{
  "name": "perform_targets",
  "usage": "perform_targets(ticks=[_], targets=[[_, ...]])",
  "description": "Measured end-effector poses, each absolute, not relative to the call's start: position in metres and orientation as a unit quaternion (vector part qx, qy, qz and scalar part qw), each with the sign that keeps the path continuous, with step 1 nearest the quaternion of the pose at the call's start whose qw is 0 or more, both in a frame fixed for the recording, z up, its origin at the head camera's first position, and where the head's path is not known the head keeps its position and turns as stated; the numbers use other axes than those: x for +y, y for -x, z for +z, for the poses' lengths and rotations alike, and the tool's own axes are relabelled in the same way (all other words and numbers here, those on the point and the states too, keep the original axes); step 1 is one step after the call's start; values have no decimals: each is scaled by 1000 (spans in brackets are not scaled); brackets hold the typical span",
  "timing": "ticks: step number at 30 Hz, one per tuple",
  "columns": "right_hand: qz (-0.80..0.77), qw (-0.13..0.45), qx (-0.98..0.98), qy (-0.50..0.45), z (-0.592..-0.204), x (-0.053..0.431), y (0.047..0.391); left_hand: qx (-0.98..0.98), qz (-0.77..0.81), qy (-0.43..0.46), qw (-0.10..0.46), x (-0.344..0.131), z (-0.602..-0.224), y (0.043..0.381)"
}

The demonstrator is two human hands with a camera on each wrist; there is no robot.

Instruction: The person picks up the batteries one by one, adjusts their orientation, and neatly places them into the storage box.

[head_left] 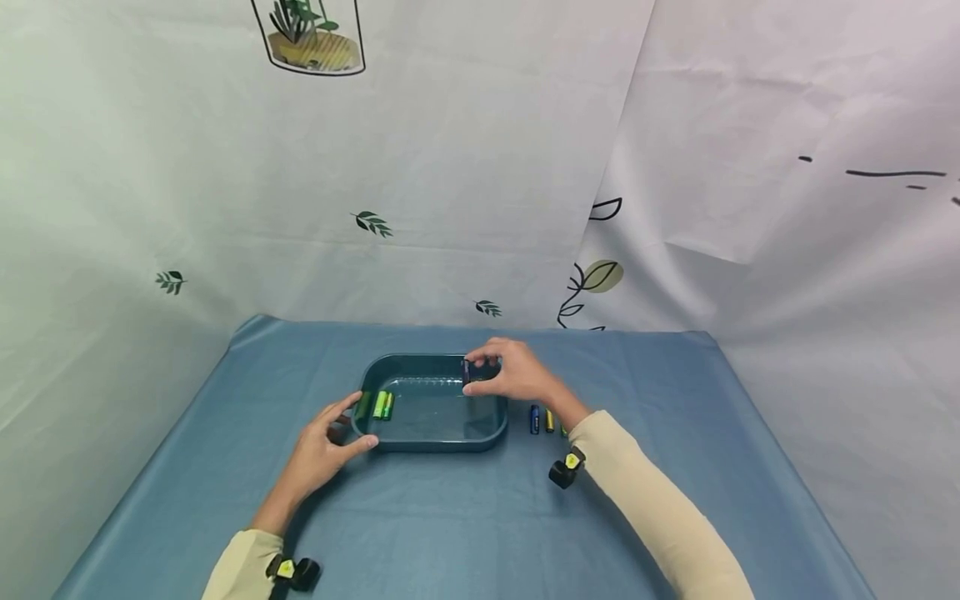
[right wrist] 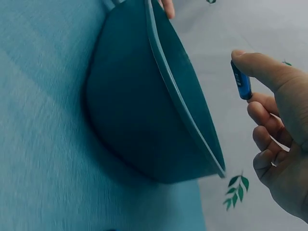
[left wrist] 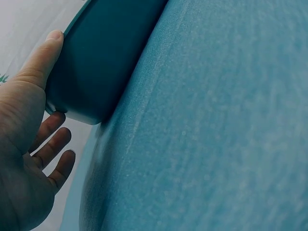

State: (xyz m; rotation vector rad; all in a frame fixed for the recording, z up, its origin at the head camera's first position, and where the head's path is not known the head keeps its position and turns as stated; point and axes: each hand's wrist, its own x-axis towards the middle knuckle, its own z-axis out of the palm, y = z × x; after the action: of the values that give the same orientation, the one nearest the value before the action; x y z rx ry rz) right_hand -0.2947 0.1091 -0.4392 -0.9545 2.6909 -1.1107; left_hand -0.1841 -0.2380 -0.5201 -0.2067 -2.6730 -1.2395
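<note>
My right hand (head_left: 510,371) pinches a dark blue battery (right wrist: 242,83) by its ends between thumb and fingertips, held over the right part of a teal tray (head_left: 435,445). In the right wrist view the battery is above the tray's rim. At the tray's left end, my left hand (head_left: 324,446) has its thumb on the near rim and its fingers at the left side. The left wrist view shows that thumb (left wrist: 42,60) against the outer wall, other fingers loosely bent below. Two green batteries (head_left: 383,405) lie side by side inside the tray, near its left end.
Right of the tray, on the blue cloth, a blue battery (head_left: 535,419) and a yellow battery (head_left: 550,421) stand in a row with a green one (head_left: 564,431), partly hidden by the right forearm. A pale patterned curtain (head_left: 480,167) hangs behind the table.
</note>
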Motion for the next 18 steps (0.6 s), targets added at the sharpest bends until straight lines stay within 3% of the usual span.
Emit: perform_targets(ticks=[18], targets=[[-389, 53, 865, 311, -452, 70, 298, -901, -418, 68, 92, -237, -520, 184]])
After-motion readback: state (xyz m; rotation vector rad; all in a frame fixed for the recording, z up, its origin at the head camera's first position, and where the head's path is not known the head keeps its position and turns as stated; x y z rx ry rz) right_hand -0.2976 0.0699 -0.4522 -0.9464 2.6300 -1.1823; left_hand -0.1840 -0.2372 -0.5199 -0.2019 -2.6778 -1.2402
